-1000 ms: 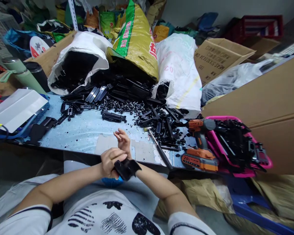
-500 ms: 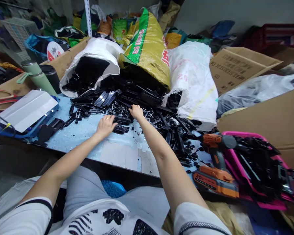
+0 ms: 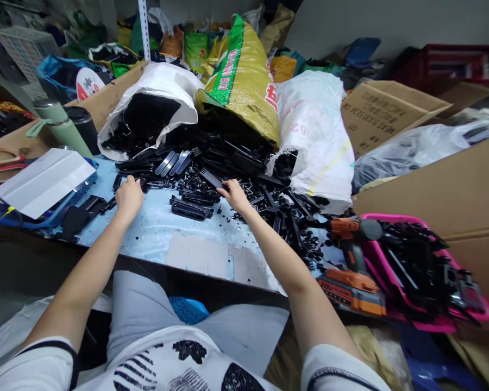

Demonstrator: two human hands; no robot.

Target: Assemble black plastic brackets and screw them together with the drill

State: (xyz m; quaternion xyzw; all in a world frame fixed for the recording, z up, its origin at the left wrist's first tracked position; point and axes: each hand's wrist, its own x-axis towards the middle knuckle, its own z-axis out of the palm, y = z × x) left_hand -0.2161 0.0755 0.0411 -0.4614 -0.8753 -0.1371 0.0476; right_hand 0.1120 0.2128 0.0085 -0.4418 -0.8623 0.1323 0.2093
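My right hand [image 3: 235, 194] pinches the end of a flat black strip with a slotted far end [image 3: 211, 177], held over a heap of small screws and black parts. Farther left, my left hand [image 3: 129, 199] has curled fingers at a group of small black jointed parts [image 3: 117, 182]. What those fingers hold is hidden. Between my hands, stacked long black pieces [image 3: 190, 208] lie on the light blue tabletop [image 3: 150, 228]. Behind them rests a row of shiny dark strips [image 3: 173, 163].
A white sack [image 3: 158, 81], a yellow-green sack [image 3: 248, 81] and another white sack [image 3: 315, 119] spill black parts at the back. An orange cordless drill [image 3: 352, 271] and pink basket [image 3: 432, 326] stand right. Left are a green bottle [image 3: 63, 127] and red-handled scissors [image 3: 2, 165].
My left hand has moved left from the stacked black pieces to the small jointed parts. My right hand has lifted a flat black strip and shifted slightly right and nearer.
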